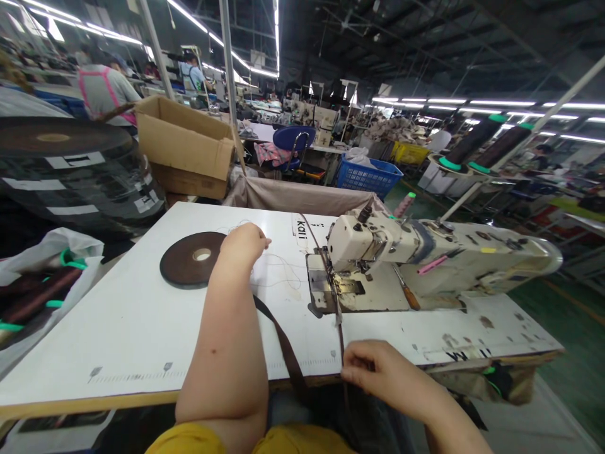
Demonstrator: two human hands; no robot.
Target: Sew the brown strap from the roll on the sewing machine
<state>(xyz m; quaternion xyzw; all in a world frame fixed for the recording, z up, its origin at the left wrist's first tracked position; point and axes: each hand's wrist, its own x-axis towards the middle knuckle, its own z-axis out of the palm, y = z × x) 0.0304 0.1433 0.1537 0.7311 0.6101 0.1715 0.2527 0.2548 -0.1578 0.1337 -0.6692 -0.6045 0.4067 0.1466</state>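
A long factory floor stretches ahead under strip lights, with rows of sewing stations and a co-worker in a pink-strapped apron (106,94) standing at the far left. Nearer, a cardboard box (184,145) stands open beyond the counter's far left corner, and a blue plastic crate (368,176) sits beyond its far edge. Dark thread cones (472,142) stand on a rack at the right. Off the counter's left edge are a very large dark roll (61,170) and a white plastic bag (42,277) holding brown rolls.

The white counter (118,328) carries an industrial sewing machine (416,252) on its right half. A smaller roll of brown tape (191,258) lies flat left of centre, just beside the left hand (243,246). Loose white thread (283,268) trails across the counter between that hand and the machine.

The left hand is curled, its fingers turned away from view and resting at the counter, so I cannot tell whether they hold the thread. A brown webbing strap (339,328) runs from the machine's needle area down across the counter's near edge. The right hand (382,372) has its fingers closed narrowly on it there.
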